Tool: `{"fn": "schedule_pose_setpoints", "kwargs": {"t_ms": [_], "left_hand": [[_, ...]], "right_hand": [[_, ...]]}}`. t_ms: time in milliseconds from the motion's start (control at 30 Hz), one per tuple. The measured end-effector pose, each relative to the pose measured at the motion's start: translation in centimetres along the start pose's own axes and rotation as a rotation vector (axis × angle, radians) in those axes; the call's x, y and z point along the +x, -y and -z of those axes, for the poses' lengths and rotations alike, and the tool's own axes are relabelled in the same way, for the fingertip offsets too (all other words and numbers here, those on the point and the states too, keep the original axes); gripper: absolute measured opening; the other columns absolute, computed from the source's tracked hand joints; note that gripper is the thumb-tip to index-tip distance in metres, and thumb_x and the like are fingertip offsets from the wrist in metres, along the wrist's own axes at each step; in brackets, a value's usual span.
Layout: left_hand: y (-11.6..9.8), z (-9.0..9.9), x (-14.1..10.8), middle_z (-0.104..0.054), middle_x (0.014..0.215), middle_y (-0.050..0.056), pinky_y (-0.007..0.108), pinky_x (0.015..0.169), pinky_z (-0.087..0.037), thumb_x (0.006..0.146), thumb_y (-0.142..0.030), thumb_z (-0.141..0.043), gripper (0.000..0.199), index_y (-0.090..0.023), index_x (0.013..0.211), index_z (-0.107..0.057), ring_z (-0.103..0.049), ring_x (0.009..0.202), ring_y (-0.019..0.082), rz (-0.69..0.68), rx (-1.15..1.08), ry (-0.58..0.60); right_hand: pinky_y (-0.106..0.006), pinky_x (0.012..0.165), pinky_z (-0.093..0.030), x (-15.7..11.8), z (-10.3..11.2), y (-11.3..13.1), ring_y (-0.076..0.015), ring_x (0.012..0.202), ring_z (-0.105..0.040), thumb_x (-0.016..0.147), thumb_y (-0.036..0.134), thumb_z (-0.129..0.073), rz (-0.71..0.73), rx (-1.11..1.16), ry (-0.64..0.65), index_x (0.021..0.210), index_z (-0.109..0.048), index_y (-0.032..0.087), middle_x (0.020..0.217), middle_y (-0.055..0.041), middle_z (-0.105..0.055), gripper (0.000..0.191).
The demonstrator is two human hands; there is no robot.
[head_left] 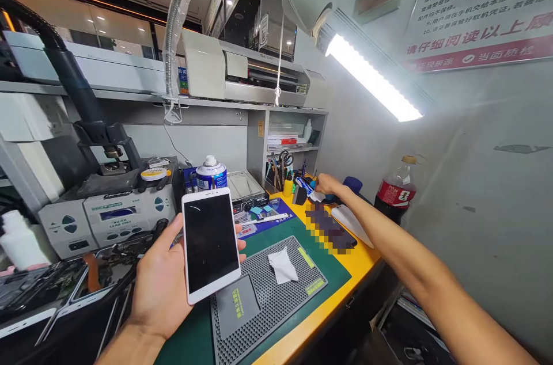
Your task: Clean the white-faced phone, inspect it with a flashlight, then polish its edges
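Observation:
A white smartphone [211, 244] with a dark screen is held upright, screen toward me, in my left hand [162, 278]. The thumb lies along its left edge and fingertips show past the right edge. My right hand [328, 185] is stretched to the back right of the bench. Its fingers are curled closed beside a blue-and-white packet [305, 185]; what they hold, if anything, I cannot make out. A crumpled white wipe [283, 266] lies on the grey perforated mat [268, 307] below the phone.
A bright lamp [374, 77] hangs over the bench. Soldering equipment [123, 218] and opened devices crowd the left side. A spray can [211, 174] stands behind the phone. Along the right are a blurred dark phone [330, 228] and a cola bottle [395, 189].

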State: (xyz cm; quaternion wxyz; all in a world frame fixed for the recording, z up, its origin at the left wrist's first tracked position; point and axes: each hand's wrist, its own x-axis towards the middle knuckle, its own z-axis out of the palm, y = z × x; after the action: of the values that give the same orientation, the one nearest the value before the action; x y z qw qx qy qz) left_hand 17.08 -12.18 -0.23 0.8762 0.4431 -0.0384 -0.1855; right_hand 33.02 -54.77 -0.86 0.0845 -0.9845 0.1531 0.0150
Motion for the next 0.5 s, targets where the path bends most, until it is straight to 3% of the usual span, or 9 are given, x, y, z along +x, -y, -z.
{"fn": "schedule_pose_setpoints", "kwargs": {"t_ms": [300, 500], "left_hand": [[-0.2, -0.1, 0.0, -0.069, 0.119, 0.031, 0.072, 0.092, -0.048, 0.099, -0.045, -0.036, 0.060, -0.001, 0.132, -0.060, -0.068, 0.104, 0.050, 0.005, -0.014, -0.003], [-0.2, 0.0, -0.1, -0.067, 0.122, 0.031, 0.071, 0.093, -0.049, 0.098, -0.045, -0.035, 0.060, -0.002, 0.130, -0.062, -0.067, 0.105, 0.051, 0.043, -0.042, -0.004]], "right_hand": [[-0.043, 0.089, -0.056, 1.0, -0.1, 1.0, -0.0235, 0.106, -0.065, 0.098, 0.032, -0.063, -0.004, -0.212, 0.045, 0.124, -0.061, 0.016, 0.125, -0.0107, -0.062, 0.031], [-0.043, 0.090, -0.056, 1.3, 0.6, 1.4, -0.0246, 0.107, -0.065, 0.097, 0.033, -0.064, -0.036, -0.254, -0.047, 0.125, -0.061, 0.015, 0.125, -0.0113, -0.062, 0.033]]}}
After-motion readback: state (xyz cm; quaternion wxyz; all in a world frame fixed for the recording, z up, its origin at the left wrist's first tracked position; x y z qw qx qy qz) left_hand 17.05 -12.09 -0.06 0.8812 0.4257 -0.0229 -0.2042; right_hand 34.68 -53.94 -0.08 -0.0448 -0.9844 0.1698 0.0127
